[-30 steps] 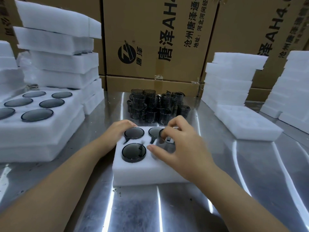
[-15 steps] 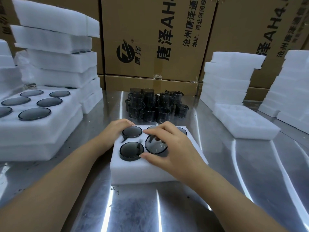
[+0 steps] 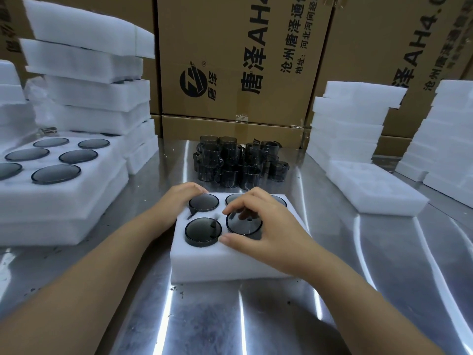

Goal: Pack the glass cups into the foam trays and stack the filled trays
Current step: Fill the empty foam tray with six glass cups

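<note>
Lighting: dim, cool, from overhead
Bright glare streaks on the metal table (image 3: 256, 329); white foam (image 3: 84, 34) nearly washed out; wide-angle bending at edges; slight softness

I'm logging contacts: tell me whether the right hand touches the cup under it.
Touching. The head view shows the right hand with thumb and curled fingertips on the rim of the cup in the tray.
</note>
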